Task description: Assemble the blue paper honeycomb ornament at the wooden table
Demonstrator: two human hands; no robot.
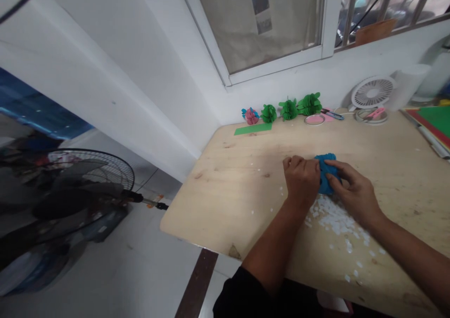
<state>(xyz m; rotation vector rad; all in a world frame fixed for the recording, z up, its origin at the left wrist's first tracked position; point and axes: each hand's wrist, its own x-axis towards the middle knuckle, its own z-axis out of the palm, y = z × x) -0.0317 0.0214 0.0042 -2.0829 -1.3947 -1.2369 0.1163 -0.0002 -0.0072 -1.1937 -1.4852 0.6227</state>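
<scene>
A blue piece with a scalloped top edge and small dark gaps is between my two hands just above the wooden table; it looks like folded or layered paper, though its exact kind is unclear. My left hand is closed, its curled fingers pressed at the piece's left side. From the right, my right hand grips the piece, with the thumb on its face and the index finger near the top. Many small white scraps lie scattered below the hands.
Along the wall stand a pink-and-blue paper figure and several green paper figures, with a green strip in front. Farther right are a blue cutter, a small white fan and coloured sheets. A black floor fan stands left.
</scene>
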